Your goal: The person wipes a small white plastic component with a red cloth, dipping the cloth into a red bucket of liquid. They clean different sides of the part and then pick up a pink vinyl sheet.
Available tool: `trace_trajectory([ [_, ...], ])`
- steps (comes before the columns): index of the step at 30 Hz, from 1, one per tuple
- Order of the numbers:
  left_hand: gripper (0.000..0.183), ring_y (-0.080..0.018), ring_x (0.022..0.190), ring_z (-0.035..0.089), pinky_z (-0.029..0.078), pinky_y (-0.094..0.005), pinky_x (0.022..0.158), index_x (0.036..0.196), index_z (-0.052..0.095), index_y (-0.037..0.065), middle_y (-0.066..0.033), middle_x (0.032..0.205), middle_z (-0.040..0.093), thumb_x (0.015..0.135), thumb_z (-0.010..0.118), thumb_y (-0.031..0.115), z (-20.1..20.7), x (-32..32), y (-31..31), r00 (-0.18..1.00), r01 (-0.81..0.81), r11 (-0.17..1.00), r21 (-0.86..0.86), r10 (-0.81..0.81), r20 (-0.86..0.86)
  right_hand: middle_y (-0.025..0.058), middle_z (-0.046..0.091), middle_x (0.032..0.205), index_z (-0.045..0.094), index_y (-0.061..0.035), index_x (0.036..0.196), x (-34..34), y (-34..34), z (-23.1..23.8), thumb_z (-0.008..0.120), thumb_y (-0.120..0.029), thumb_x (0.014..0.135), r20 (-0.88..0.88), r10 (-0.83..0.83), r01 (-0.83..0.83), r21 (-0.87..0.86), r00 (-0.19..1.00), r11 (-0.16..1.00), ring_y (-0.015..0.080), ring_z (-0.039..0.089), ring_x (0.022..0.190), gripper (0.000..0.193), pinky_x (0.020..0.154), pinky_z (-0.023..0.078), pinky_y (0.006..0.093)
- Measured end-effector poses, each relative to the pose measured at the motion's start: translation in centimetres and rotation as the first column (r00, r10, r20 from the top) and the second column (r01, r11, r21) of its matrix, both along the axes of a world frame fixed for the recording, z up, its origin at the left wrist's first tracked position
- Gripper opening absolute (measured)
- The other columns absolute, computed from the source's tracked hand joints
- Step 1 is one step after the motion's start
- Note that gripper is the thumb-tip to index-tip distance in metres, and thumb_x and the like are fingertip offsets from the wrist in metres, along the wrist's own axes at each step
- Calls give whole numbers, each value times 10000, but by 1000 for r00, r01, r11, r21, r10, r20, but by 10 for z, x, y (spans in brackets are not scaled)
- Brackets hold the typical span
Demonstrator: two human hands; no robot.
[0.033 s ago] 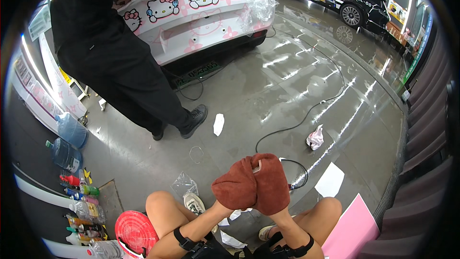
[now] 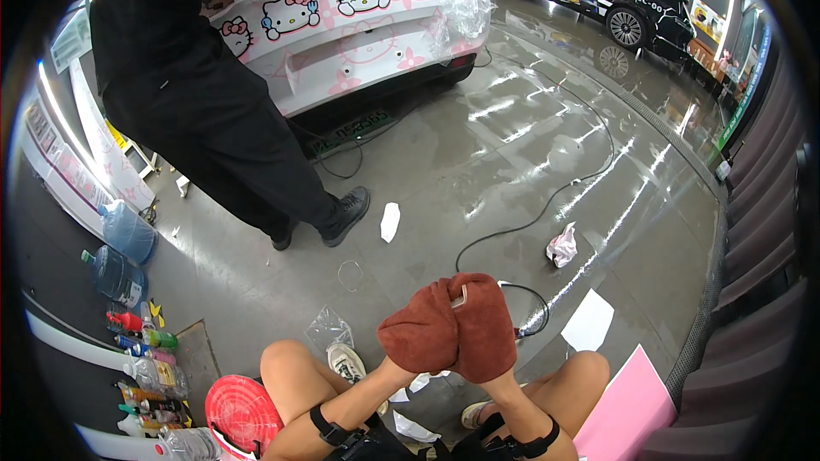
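Glossy grey workshop floor (image 2: 478, 162) spreads under one white car rear with pink cartoon-cat decals (image 2: 359, 26), where a second person in black (image 2: 188, 94) stands. Two blue water jugs (image 2: 120, 256) lie left. My left hand (image 2: 420, 335) and right hand (image 2: 485, 329), pressed together above my knees, are each wrapped in the rust-brown terry cloth (image 2: 453, 333).

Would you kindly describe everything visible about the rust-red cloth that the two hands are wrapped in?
The rust-red cloth looks like soft, plush fabric, perhaps microfibre. It is bunched into two rounded lobes, one over the left hand and one over the right hand, hiding the fingers. A small pale patch shows at the top between the lobes. It is held up in front of the knees, above the grey floor, touching nothing but the hands.
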State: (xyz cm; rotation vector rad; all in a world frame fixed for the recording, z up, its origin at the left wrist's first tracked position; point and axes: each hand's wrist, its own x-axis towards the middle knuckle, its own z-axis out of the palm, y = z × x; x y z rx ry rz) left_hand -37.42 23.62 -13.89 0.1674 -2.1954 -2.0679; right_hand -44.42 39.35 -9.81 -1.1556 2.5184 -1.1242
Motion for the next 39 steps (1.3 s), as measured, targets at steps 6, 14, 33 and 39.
trace_trajectory([
  [6, 686, -182, 1338, 436, 415, -349, 1072, 1500, 349, 80, -75, 1493, 411, 916, 694, 184, 2, -4, 3, 1000, 11, 950, 313, -17, 15, 147, 401, 1478, 398, -119, 1467, 0, -5, 1, 819, -203, 644, -152, -23, 6, -111, 988, 994, 373, 363, 1383, 928, 1151, 283, 456],
  [14, 622, -143, 1203, 506, 491, -343, 947, 1495, 350, 119, -30, 1379, 492, 944, 635, 157, 61, -10, 11, 987, -61, 805, 590, -40, 156, 145, 430, 1443, 430, -114, 1437, 0, -2, -16, 822, -200, 585, -285, -78, 13, -221, 955, 975, 378, 400, 1349, 941, 1129, 313, 467],
  [33, 418, -233, 936, 599, 478, -296, 832, 1092, 585, 70, -73, 1001, 580, 699, 727, 85, 81, -24, 0, 978, 35, 989, -141, -63, -198, 86, 590, 852, 566, -85, 865, -3, -27, 59, 632, -55, 696, -152, -188, 137, -296, 970, 945, 319, 562, 880, 184, 778, 463, 403],
  [39, 344, -191, 919, 621, 501, -298, 780, 1085, 610, 20, -79, 1059, 622, 751, 684, -17, 87, -24, -11, 984, 6, 873, -488, -91, -151, 87, 600, 862, 586, -108, 908, 5, -18, 77, 668, -116, 732, -23, -40, 35, -188, 999, 982, 310, 599, 863, 195, 733, 496, 396],
])
